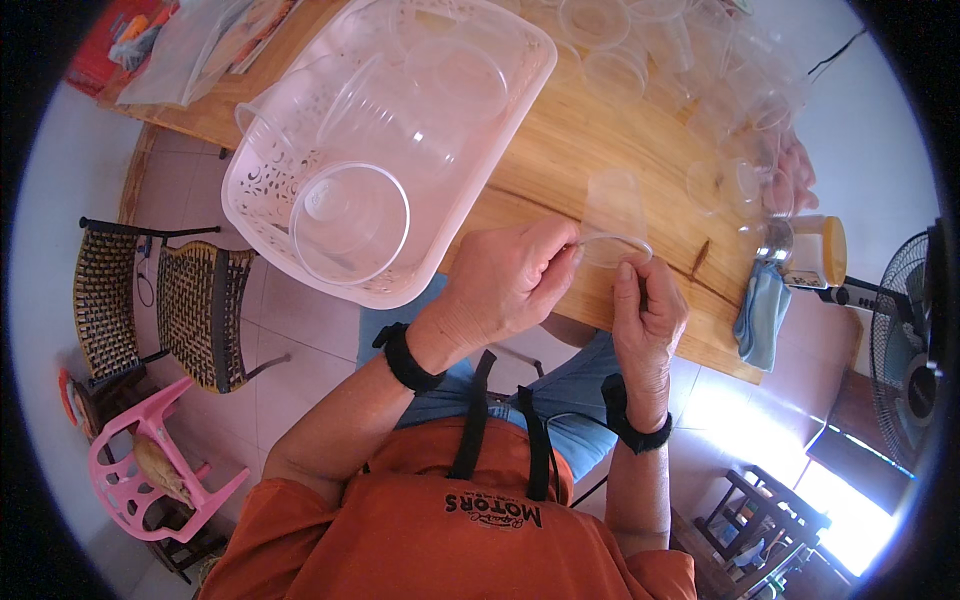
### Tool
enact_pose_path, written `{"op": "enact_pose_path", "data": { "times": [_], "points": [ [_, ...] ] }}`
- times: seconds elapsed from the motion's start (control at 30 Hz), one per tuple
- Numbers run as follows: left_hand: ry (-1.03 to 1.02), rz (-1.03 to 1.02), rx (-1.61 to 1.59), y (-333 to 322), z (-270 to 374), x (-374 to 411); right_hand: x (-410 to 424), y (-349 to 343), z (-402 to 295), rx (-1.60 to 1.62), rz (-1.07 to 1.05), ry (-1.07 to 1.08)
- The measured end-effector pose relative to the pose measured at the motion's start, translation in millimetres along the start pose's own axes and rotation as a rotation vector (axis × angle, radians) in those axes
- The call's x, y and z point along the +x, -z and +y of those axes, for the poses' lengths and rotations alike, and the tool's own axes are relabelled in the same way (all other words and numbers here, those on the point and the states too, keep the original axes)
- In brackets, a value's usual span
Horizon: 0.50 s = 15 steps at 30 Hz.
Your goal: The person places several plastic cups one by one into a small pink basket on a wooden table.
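Note:
A clear plastic cup (616,206) is held by its rim between my two hands, its rim towards me and its base pointing away over the wooden table (540,161). My left hand (517,277) pinches the left side of the rim with thumb and fingers. On the right side, my right hand (646,300) grips the same rim between thumb and forefinger. To the left stands a pink plastic basket (480,176) with several clear plastic cups in it; a large one (351,223) lies at its near end with its round mouth facing up.
Many clear cups (667,67) are heaped at the table's far right. A yellow-lidded jar (817,251) and a blue cloth (761,315) sit at the right edge, near a fan (904,345). Plastic bags (195,52) lie far left; a woven chair (199,315) and pink plastic chair (161,465) stand below.

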<state>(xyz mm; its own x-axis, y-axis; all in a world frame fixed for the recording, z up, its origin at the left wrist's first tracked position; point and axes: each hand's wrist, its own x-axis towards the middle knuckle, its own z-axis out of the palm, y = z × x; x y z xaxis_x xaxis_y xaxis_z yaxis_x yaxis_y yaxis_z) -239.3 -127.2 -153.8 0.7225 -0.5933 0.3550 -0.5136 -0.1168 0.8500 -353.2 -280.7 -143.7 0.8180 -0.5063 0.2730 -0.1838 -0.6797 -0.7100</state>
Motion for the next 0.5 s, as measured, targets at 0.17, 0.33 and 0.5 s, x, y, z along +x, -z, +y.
{"op": "enact_pose_path", "data": {
  "times": [0.17, 0.33, 0.5],
  "points": [
    [-0.012, 0.012, 0.006, -0.9, 0.2, 0.1, -0.5, 0.1, 1.2, 0.000, -0.003, -0.003],
    [-0.013, 0.003, 0.020, 0.0, 0.4, 0.5, -0.3, 0.3, 0.3, 0.001, -0.005, -0.003],
    [-0.011, 0.008, 0.022, -0.8, 0.2, 0.0, 0.5, 0.9, -1.5, -0.005, -0.009, -0.001]
  ]
}}
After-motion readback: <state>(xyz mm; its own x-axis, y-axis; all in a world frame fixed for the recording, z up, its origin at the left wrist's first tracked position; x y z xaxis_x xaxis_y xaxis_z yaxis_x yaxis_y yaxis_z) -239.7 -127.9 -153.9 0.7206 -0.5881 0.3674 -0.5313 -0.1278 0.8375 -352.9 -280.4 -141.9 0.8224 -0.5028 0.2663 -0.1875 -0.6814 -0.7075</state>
